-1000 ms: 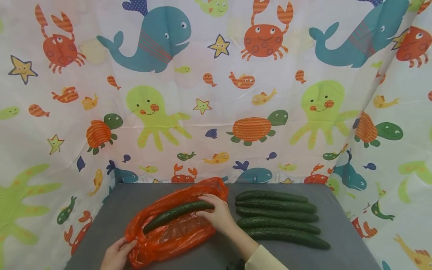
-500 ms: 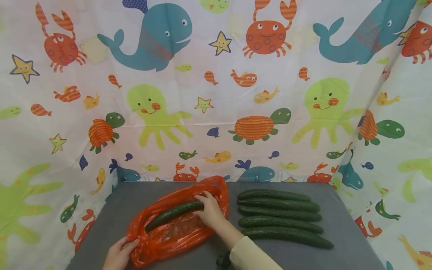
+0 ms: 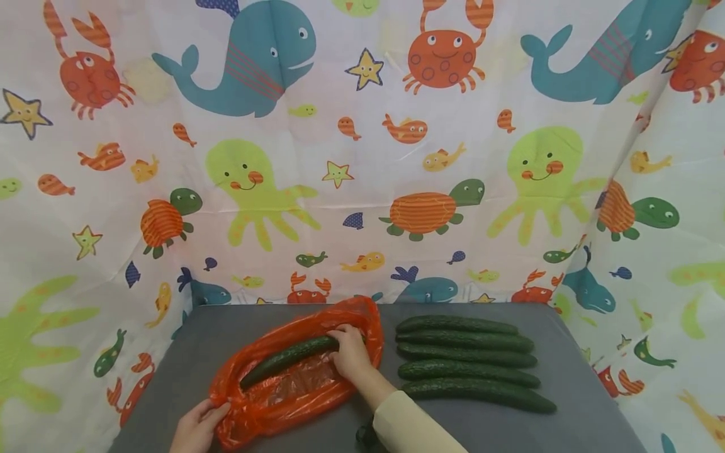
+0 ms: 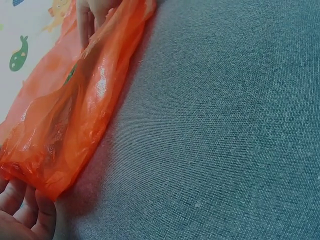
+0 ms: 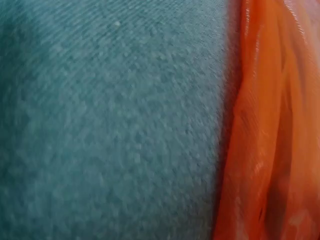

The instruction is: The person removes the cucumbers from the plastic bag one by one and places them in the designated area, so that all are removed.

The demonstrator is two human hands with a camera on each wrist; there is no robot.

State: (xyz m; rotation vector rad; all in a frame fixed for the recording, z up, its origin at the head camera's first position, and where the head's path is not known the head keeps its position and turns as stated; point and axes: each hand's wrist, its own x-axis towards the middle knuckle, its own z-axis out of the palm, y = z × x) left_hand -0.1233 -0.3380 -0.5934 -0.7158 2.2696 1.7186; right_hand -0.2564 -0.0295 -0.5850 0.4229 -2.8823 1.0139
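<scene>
An orange-red plastic bag [image 3: 300, 406] lies spread open on the grey cloth, slanting up to the right. A dark green cucumber [image 3: 283, 360] rests inside it. My left hand [image 3: 198, 426] pinches the bag's near-left end between thumb and fingers; the left wrist view shows these fingers [image 4: 45, 212] at the bag's edge. Over the bag's right half, my right hand [image 3: 354, 357] grips the cucumber toward its right end, thumb on the near side and fingers on the far side. Only the bag's side shows in the right wrist view, without the hand.
Several cucumbers [image 3: 470, 370] lie side by side in a row right of the bag, on the grey cloth surface [image 3: 578, 384]. A printed curtain [image 3: 362, 157] with sea animals stands behind and along both sides. Something dark [image 3: 367, 435] sits beside the right sleeve.
My right hand has moved slightly left along the cucumber, and its fingers have closed down round it. The cucumber, the bag and my left hand keep nearly the same places.
</scene>
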